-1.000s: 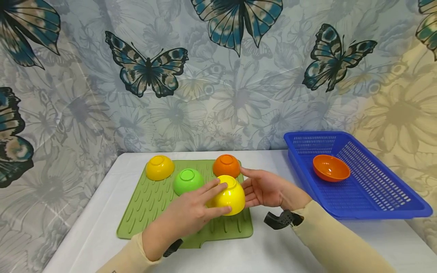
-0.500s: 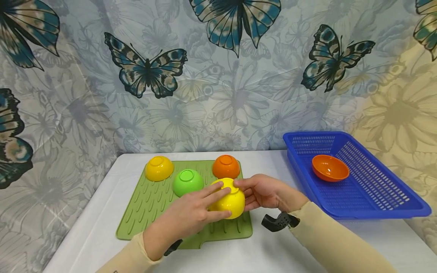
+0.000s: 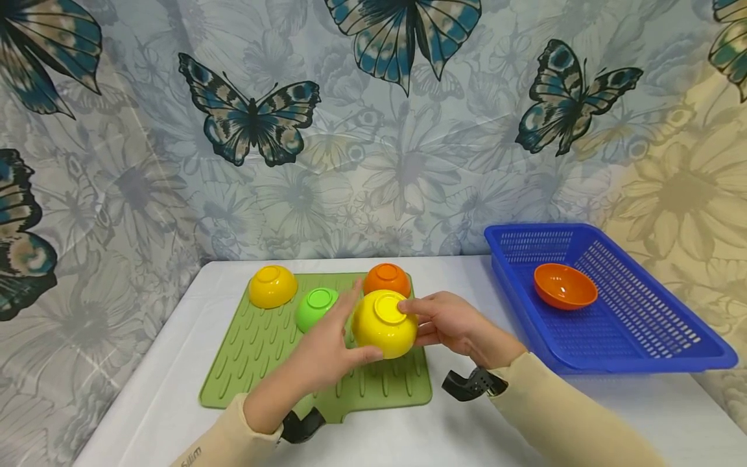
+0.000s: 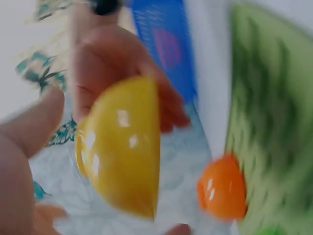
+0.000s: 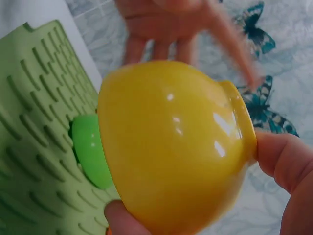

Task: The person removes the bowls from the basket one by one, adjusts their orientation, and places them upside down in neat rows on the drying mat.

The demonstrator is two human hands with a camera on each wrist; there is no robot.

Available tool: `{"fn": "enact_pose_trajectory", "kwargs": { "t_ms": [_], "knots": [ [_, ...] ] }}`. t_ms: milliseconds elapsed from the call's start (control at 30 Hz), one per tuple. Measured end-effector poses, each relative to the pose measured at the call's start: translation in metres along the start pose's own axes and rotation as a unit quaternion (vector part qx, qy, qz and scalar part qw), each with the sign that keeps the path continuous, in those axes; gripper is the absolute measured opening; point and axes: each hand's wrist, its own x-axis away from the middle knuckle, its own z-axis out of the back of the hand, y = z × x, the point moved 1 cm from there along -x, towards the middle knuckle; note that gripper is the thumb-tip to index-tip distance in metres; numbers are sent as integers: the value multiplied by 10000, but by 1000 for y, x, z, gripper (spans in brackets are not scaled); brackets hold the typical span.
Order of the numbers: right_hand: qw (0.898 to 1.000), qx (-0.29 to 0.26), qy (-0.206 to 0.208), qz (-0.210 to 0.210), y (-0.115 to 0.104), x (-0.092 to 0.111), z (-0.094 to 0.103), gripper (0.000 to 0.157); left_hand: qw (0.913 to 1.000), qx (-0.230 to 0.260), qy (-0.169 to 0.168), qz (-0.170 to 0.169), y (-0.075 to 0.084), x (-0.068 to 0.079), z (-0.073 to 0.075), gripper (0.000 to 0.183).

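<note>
An upside-down yellow bowl (image 3: 385,327) is held up over the front right of a green drying mat (image 3: 239,363). My right hand (image 3: 463,327) grips it, thumb on the foot ring and fingers toward the rim, as the right wrist view shows. Fingers spread, my left hand (image 3: 323,347) stands beside the bowl's left side; in the left wrist view a gap shows between that hand and the yellow bowl (image 4: 124,147). Behind them on the mat, a green bowl (image 3: 315,308), partly hidden by the left hand, and an orange bowl (image 3: 387,279) lie upside down.
Another yellow bowl (image 3: 272,287) lies upside down at the mat's back left. To the right stands a blue slotted basket (image 3: 636,344) with an orange bowl (image 3: 565,287) upright inside. A butterfly-print cloth (image 3: 408,162) hangs behind the white-covered table (image 3: 169,363).
The right thumb has come onto the bowl's foot ring and the right hand has taken hold. The left fingers have lifted off the bowl and spread. The bowl has shifted slightly left and up.
</note>
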Motion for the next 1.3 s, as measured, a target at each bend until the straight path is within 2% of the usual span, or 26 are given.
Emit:
{"fn": "enact_pose_trajectory", "kwargs": {
  "t_ms": [33, 67, 133, 167, 233, 267, 333, 433, 567, 833, 933, 1067, 1300],
  "knots": [
    [10000, 9, 56, 50, 0, 0, -2, 50, 9977, 573, -3, 368, -1, -2, 1, 110],
    [9999, 42, 124, 96, 0, 0, -4, 50, 9904, 1212, -31, 659, -2, -5, 1, 111],
    [9993, 185, 282, 188, 0, 1, -8, 49, 9659, 2318, -68, 1147, -4, -9, 3, 109],
    [9987, 284, 373, 217, -1, 1, -10, 48, 9533, 2716, -101, 1315, -6, -11, 3, 107],
    [9971, 461, 533, 283, -1, 3, -14, 47, 9312, 3294, -160, 1551, -9, -14, 2, 103],
    [9962, 542, 601, 325, -1, 3, -16, 46, 9246, 3451, -185, 1604, -11, -15, 2, 101],
    [9945, 660, 696, 412, -1, 5, -19, 45, 9210, 3513, -164, 1677, -15, -17, 1, 97],
    [9927, 764, 763, 528, 0, 6, -23, 45, 9203, 3533, -128, 1674, -19, -18, -1, 83],
    [9910, 820, 862, 608, 3, 4, -29, 47, 9256, 3393, -43, 1676, -23, -19, -2, 62],
    [9907, 885, 841, 596, 4, -2, -39, 52, 9303, 3234, 38, 1733, -32, -18, 5, 54],
    [9904, 1010, 782, 529, 2, -4, -43, 57, 9344, 3095, 9, 1764, -36, -17, 13, 48],
    [9903, 1189, 601, 384, -5, -11, -51, 52, 9399, 2854, -25, 1873, -41, -16, 31, 43],
    [9941, 1074, 73, 108, -19, -28, -74, 42, 9466, 2551, -262, 1956, -49, -9, 69, 50]
  ]
}}
